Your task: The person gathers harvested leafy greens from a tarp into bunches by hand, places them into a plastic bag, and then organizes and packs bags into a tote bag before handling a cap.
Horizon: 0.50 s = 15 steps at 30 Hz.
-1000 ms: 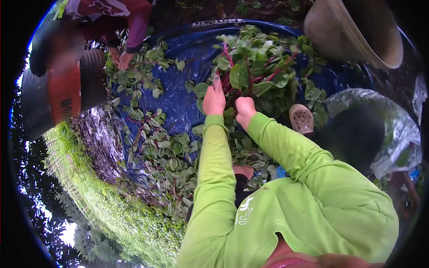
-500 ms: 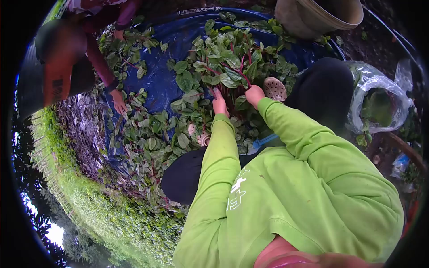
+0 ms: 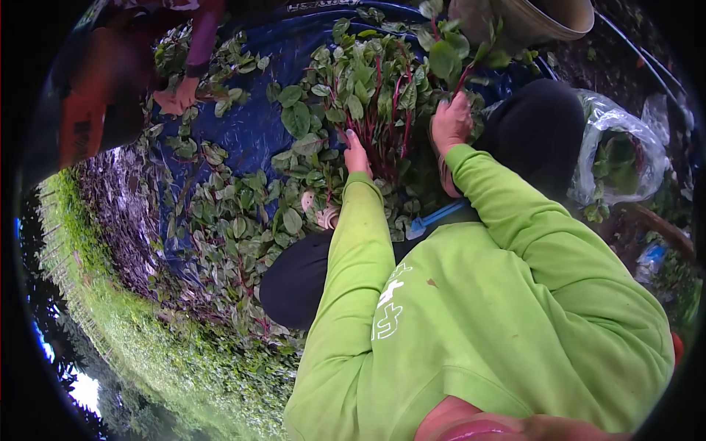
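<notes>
My left hand (image 3: 357, 154) is closed round the lower stems of an upright bunch of Malabar spinach (image 3: 376, 92), with red stems and green leaves. Its thumb points up along the stems; the other fingers are mostly hidden. To the right of the bunch, my right hand (image 3: 451, 123) grips a separate Malabar spinach stem (image 3: 463, 76), whose broad leaves rise toward the bucket. Loose leafy stems (image 3: 243, 220) lie around both hands on a blue plastic sheet (image 3: 254, 136).
A worn bucket (image 3: 544, 26) stands at the upper right. By my right knee is a clear plastic bag (image 3: 588, 176) with greens inside. A blue-handled tool (image 3: 434, 219) lies near my lap. At upper left, another person's hand (image 3: 176, 98) reaches over greens.
My right hand has moved right and slightly up, carrying a stem away from the bunch. The bunch at my left hand stands more upright. The other person's hand has moved up the sheet.
</notes>
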{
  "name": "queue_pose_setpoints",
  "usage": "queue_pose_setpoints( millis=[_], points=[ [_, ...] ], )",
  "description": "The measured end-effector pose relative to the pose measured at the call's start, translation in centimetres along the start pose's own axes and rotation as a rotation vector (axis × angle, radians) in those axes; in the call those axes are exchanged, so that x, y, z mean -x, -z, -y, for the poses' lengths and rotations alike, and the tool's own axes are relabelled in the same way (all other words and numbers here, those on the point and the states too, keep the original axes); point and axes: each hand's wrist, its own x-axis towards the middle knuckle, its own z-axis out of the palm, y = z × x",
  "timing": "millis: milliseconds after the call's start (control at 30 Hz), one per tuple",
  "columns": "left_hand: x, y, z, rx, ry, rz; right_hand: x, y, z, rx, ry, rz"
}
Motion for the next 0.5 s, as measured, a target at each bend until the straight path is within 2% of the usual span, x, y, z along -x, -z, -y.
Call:
queue_pose_setpoints(
  millis=[33,67,133,200,267,333,400,433,500],
  points=[
    [-0.2,0.0,0.0,-0.011,0.008,-0.002,1.2,0.3,0.1,0.105,-0.076,0.217],
    [-0.3,0.0,0.1,-0.02,0.016,-0.004,2.4,-1.5,-1.4,0.17,-0.062,0.325],
    [-0.5,-0.5,0.8,-0.008,-0.146,-0.091,4.2,-3.8,-2.3,0.152,-0.142,0.657],
    [-0.5,-0.6,1.3,-0.069,-0.244,-0.154,5.5,-10.7,-5.7,-0.248,-0.31,0.83],
    [-1.6,-0.2,1.8,-0.035,-0.169,-0.079,5.0,-5.8,0.2,-0.727,-0.676,0.932],
    [0.7,-0.8,1.4,-0.04,-0.23,-0.125,3.4,-4.2,3.2,-0.564,-0.734,0.942],
    [0.9,-1.6,1.7,-0.037,-0.317,-0.103,3.3,-4.2,5.3,-0.473,-0.682,0.981],
    [0.4,-2.1,2.8,0.02,-0.342,0.032,3.3,-4.4,6.0,-0.427,-0.654,0.999],
    [0.8,-2.8,3.8,-0.073,-0.313,0.163,2.3,-5.5,5.6,-0.363,-0.552,1.014]
  ],
)
